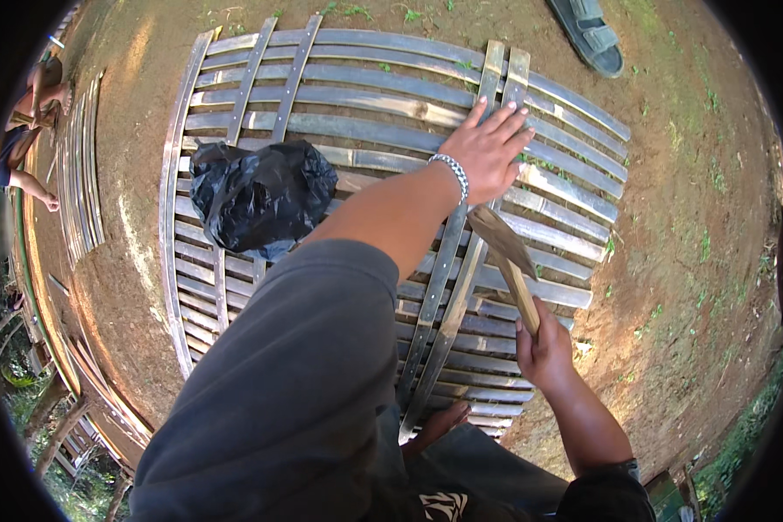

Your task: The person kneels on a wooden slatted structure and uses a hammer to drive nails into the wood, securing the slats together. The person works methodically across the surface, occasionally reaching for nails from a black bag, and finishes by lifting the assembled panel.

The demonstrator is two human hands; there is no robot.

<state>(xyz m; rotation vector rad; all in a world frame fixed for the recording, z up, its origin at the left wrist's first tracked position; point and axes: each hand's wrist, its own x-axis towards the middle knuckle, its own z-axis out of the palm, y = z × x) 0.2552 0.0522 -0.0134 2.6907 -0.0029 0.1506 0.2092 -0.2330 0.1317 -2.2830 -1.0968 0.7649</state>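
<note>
A panel of bamboo slats lies on the ground, with crosswise strips laid over the long slats. My left hand rests flat on a pair of crosswise strips, fingers stretched out and slightly apart, a braided bracelet at the wrist. In my right hand is the wooden handle of a hatchet. Its dark brown head hangs over the panel, just below my left hand. A crumpled black plastic bag sits on the slats left of my left forearm.
A dark sandal lies on the dirt at the upper right. My bare foot is on the panel's near part. More bamboo strips lie at the left, beside another person's leg. Brown soil with small weeds surrounds the panel.
</note>
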